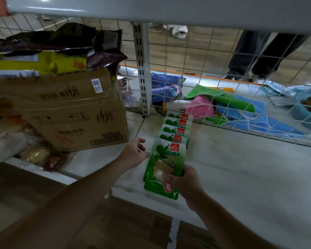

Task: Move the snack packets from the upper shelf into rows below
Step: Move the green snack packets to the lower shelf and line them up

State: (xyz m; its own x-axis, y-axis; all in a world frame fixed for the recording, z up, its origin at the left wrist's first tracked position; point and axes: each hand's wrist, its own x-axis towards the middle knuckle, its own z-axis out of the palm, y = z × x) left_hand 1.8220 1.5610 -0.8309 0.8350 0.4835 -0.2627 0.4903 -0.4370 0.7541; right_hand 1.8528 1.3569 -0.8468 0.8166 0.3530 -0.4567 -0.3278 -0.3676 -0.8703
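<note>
1. You have five green snack packets point(174, 130) in view. They are flat, glossy plastic pouches with white tops and a red square label each, and they overlap like shingles in one row on the lower shelf point(241, 168).
2. The row runs from the wire mesh back point(223, 56) towards you. It lies just to the right of the cardboard box.
3. Your right hand point(185, 182) grips the front packet point(166, 159) at its lower end, with the fingers curled round the edge by a round red sticker. The packet has a clear window showing a pale, rounded filling.
4. Your left hand point(133, 153) is open with loosely spread fingers, just beside the front packet's left edge. You cannot tell whether the thumb touches it.
5. One brown cardboard box point(70, 112), taped and printed, stands on the shelf. Crinkled foil bags in yellow and dark purple are heaped on top of it.
6. Several clear-wrapped bread packs point(36, 154) lie at the box's foot.
7. One white slotted metal upright point(142, 69) divides the mesh.
8. Behind the mesh lie soft folded cloths point(223, 99) in green, pink and blue.
9. A person's two dark trouser legs point(258, 54) stand further back.
</note>
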